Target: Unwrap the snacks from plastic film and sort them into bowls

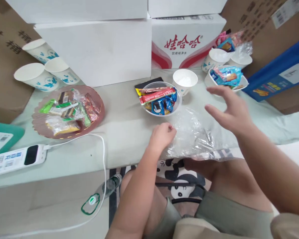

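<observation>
Your left hand [163, 136] curls by the bag [191, 131], hold unclear; your splayed, empty right hand [233, 111] slightly hides the tub [244, 85] beyond.

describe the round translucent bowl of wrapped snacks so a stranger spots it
Find the white cardboard box with red lettering at the back. In front of its left end, left of a white paper cup, sits the round translucent bowl. A long red packet across small blue packets sets it apart from neighbours.
</observation>
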A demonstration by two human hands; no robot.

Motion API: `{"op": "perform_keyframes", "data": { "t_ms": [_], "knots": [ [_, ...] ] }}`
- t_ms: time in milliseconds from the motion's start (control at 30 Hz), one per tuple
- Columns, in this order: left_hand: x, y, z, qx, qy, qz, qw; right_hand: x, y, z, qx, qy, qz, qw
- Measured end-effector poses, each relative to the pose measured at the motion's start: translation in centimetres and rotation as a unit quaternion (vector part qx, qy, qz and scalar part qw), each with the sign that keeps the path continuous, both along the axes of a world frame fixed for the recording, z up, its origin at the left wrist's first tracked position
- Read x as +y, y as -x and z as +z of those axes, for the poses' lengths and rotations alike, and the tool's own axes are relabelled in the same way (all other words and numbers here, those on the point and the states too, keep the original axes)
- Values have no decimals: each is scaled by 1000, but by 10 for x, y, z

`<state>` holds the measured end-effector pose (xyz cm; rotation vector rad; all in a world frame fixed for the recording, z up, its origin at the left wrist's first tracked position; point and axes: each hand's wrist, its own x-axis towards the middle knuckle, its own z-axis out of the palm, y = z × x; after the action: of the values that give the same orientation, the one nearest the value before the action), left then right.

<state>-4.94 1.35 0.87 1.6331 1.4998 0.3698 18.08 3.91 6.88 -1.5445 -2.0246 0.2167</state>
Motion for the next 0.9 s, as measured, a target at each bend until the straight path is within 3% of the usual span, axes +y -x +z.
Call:
{"op": "perform_keyframes", "data": {
  "t_ms": [67, 167, 233, 300, 467, 667, 800, 900],
  "knots": [
    [0, 0, 0, 3, -12, 2, 1000, -33, -32, -23, 18, 71, -75, 994],
    [2, 1, -3, 15, -27, 13, 999, -58, -60, -52, -2, 193, -180, 965],
    [3, 1, -7, 20, -34, 30, 999, -62, -69, -60, -25, 220, -241, 945],
    [3, 2, -10, 27, -58, 49, 997, -61, -75, -60, 10, 205, -268, 941],
    [0, 0, -11, -14, -80, 51, 995, -62, -92, -52, 242, 145, -260, 923],
    [1, -28, -2, -130, -99, 37, 986, -71, -108, -51, 319, 88, -152, 931],
    [4, -54, -8, -219, -26, 105, 970, -69, -114, -67, 404, 49, -106, 907],
    [8, -69, -11, -289, -23, 172, 941, -67, -112, -79, 465, 120, -98, 872]
  ]
}}
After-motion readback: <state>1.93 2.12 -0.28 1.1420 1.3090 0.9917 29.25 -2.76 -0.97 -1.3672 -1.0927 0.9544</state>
